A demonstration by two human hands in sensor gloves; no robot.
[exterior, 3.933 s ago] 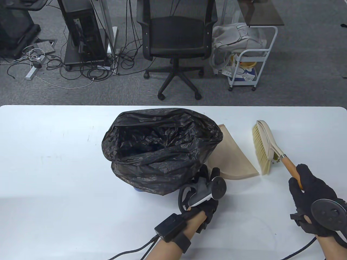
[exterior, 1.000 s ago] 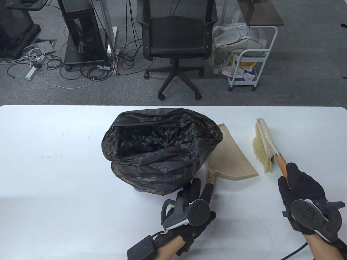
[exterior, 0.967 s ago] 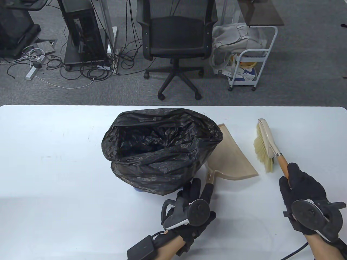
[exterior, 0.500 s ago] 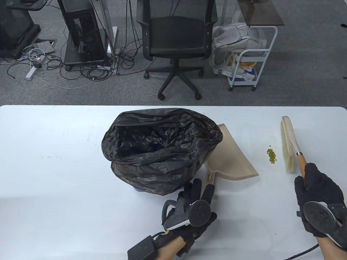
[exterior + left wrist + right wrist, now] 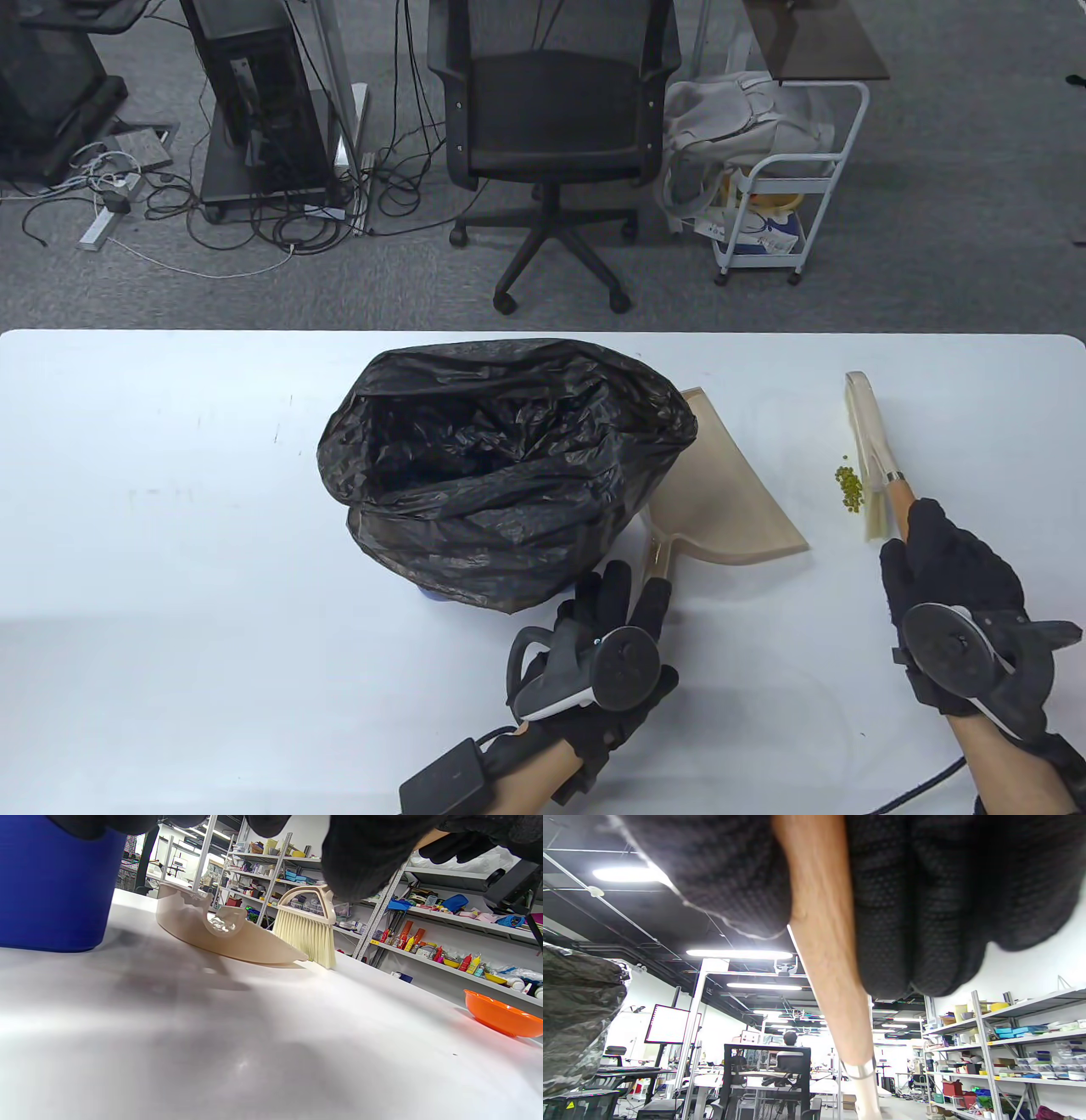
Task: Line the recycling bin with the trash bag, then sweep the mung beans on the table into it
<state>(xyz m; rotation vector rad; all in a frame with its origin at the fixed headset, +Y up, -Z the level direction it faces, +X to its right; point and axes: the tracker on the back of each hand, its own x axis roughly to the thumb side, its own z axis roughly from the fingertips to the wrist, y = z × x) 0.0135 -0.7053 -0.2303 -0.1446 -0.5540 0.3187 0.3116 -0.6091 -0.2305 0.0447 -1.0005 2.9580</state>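
We see a place that is a mix of office and lab or workshop. Behind the white table [image 5: 170, 526] there is grey carpet floor [image 5: 933, 212] with a black office chair [image 5: 551, 127] on wheels, a computer tower on a stand [image 5: 263, 102] and many loose cables [image 5: 254, 221]. A small white trolley [image 5: 780, 212] holds a grey bag and boxes. In the left wrist view, long metal shelves [image 5: 424, 908] carry bottles, boxes and coloured containers. In the right wrist view we see an open black ceiling with tube lights [image 5: 738, 954], a monitor [image 5: 668, 1024] and more desks, where a person sits far away.
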